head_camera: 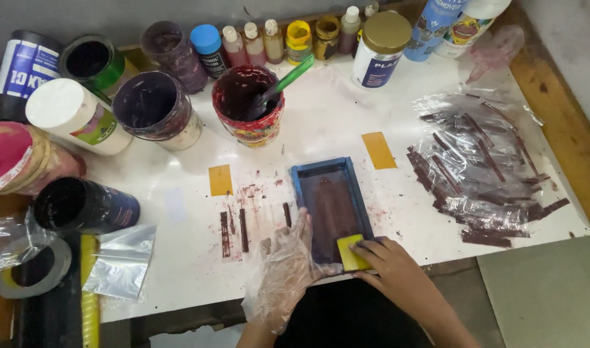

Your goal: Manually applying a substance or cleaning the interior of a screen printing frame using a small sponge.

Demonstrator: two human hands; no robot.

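Head view: left hand (283, 267), in a thin clear plastic glove, lies flat w/ fingers spread on the white table (179, 258), fingertips against the left edge of the blue-framed printing screen (332, 207). Right hand (393, 269) is bare, fingers curled & pinching a small yellow squeegee (350, 252) set on the screen's near end. Screen sits at the table's front centre, long side running away from the person, mesh stained dark maroon. Just left of it: maroon ink streaks (242, 227) on the table. Two yellow tape patches (221, 180) flank the screen (one left, one upper right). Behind it, an open tub of maroon ink (248, 106) w/ a green stirrer (287, 78) in it. Right side: crumpled clear plastic sheets (482, 161) w/ maroon strips. Far edge: row of small bottles (272, 40).
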